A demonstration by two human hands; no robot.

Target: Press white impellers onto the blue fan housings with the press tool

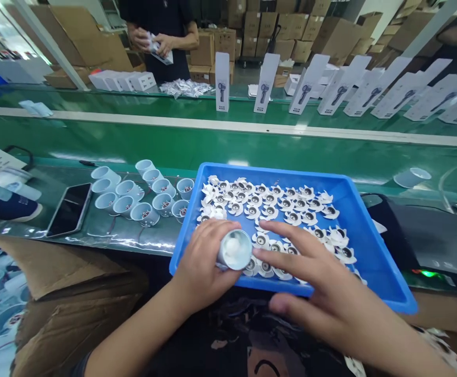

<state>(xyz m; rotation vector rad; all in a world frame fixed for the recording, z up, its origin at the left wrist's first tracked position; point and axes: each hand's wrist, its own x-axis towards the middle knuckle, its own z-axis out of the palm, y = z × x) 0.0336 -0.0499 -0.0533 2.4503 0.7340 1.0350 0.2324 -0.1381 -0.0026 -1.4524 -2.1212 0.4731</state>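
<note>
My left hand (200, 264) is wrapped round a light blue cup-shaped housing (236, 250), its open end facing me. Something white sits inside that housing, perhaps a fan wheel; its details are blurred. Just right of it, my right hand (315, 272) has its fingers spread, the fingertips close to the housing's rim and nothing held. Beneath both hands lies a blue tray (385, 262) with many small white fan wheels (270, 211), their dark hubs showing. To the left stand several more light blue housings (124, 205) with small reddish parts inside.
A phone (69, 209) lies at the left of the bench. Across the green belt (153, 139) stand several open white boxes (222, 84). A person (161, 42) opposite holds a package. A cardboard box (67, 293) of housings is at lower left; a black device (421, 235) sits right.
</note>
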